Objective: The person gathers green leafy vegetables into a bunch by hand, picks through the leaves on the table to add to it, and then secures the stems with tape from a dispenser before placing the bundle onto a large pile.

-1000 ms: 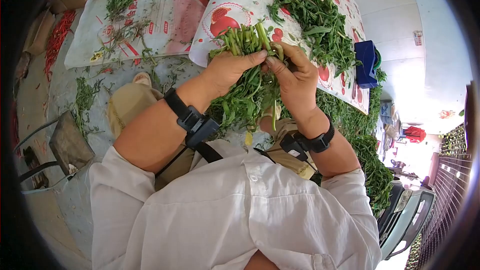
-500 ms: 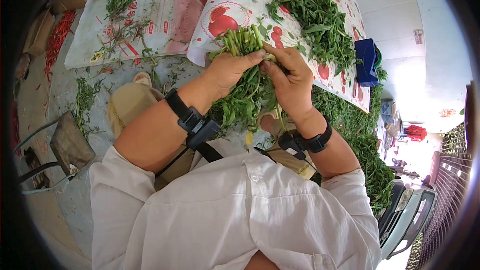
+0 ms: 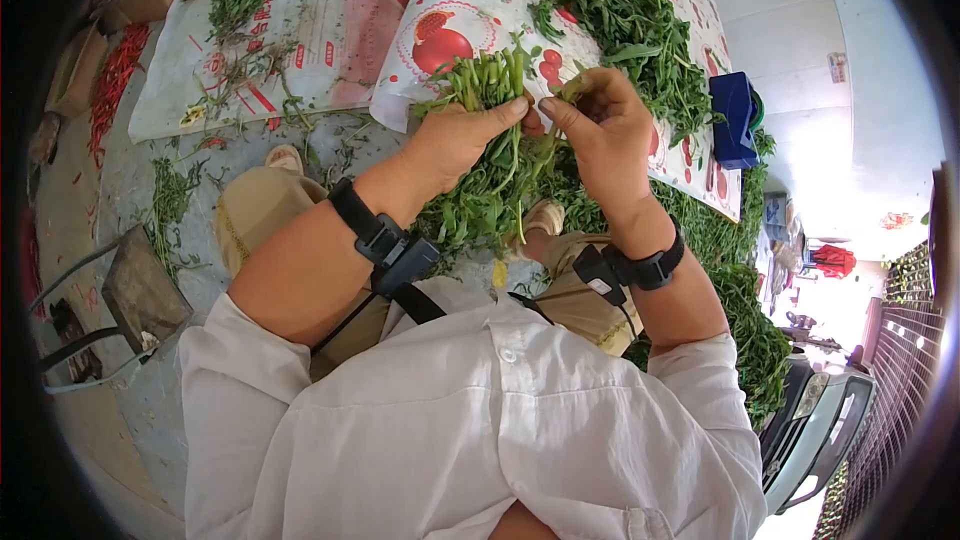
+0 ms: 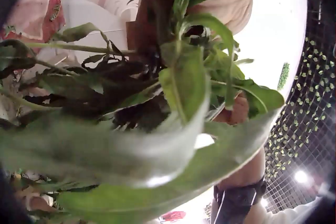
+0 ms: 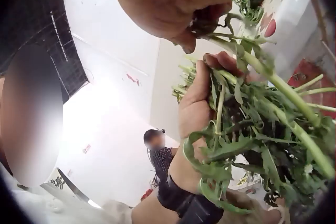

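My left hand [image 3: 455, 145] grips a bunch of leafy green stems [image 3: 490, 80], cut ends up and leaves hanging below the fist. Just to the right, my right hand [image 3: 608, 135] pinches a small piece of greenery [image 3: 568, 92] between thumb and curled fingers. The thumbs point toward each other with a narrow gap between. In the right wrist view, the pinching right hand [image 5: 178, 3] is above the left hand [image 5: 195, 103], and long pale stems [image 5: 294, 98] run off to the right. Large leaves [image 4: 184, 82] fill the left wrist view and cover most of the grip.
More greens [image 3: 640, 40] lie on a fruit-print sheet [image 3: 400, 80] ahead, beside a blue box [image 3: 733, 120]. Cut greens [image 3: 740, 310] heap along the right. A white sack [image 3: 165, 90] with scraps, red chillies [image 3: 112, 90] and a metal-framed stool [image 3: 145, 290] are leftward. Another person [image 5: 161, 155] stands behind.
My right hand has drawn away to the right from the left thumb, and the long stem that hung below it has left its grip. My left hand stays put with the bunch.
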### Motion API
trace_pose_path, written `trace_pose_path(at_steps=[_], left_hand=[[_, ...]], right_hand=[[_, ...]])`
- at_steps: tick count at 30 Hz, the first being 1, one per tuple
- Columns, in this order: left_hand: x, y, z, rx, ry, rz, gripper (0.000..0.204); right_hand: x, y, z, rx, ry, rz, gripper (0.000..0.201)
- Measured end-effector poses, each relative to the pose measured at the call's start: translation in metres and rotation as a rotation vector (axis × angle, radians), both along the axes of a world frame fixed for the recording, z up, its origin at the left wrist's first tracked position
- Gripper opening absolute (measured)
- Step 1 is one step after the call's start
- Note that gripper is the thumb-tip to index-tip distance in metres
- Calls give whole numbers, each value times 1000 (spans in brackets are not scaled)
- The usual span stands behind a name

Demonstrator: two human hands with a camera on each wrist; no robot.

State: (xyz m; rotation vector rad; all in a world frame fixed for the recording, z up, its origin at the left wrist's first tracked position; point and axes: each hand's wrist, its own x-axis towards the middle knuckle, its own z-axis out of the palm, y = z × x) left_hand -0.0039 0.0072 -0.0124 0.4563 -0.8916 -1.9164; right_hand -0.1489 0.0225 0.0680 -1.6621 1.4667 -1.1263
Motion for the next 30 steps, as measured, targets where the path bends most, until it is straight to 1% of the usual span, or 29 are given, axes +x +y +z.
trace_pose_path(at_steps=[2,3,5,8,11,15,18,20,24,27,30], left_hand=[[0,3,3,24,-45,21,26],[-1,4,4,37,-67,32,26],[-3,3,3,-9,-13,69,26],[-4,2,0,-41,23,96,27],[-4,1,-1,-29,34,95,29],[-5,1,-2,-16,-21,125,33],[-5,2,-3,-20,-64,119,32],[-6,1,-8,-24,-40,91,33],[-5,1,-6,-57,-36,74,35],[-3,1,-6,-17,-18,17,33],[0,3,2,3,-26,37,31]], right_hand=[[0,-2,-1,57,-6,46,14],[1,-1,0,33,38,56,14],[4,0,2,-15,126,79,13],[-3,-8,-8,-183,281,110,15],[2,-5,-7,-143,226,118,18],[4,-5,-6,-206,342,148,17],[4,-4,-4,-220,441,157,17],[4,-5,-3,-240,515,172,17],[3,-5,-2,-181,453,190,16],[3,-6,-2,-141,369,209,16],[2,-7,-5,-123,302,227,15]])
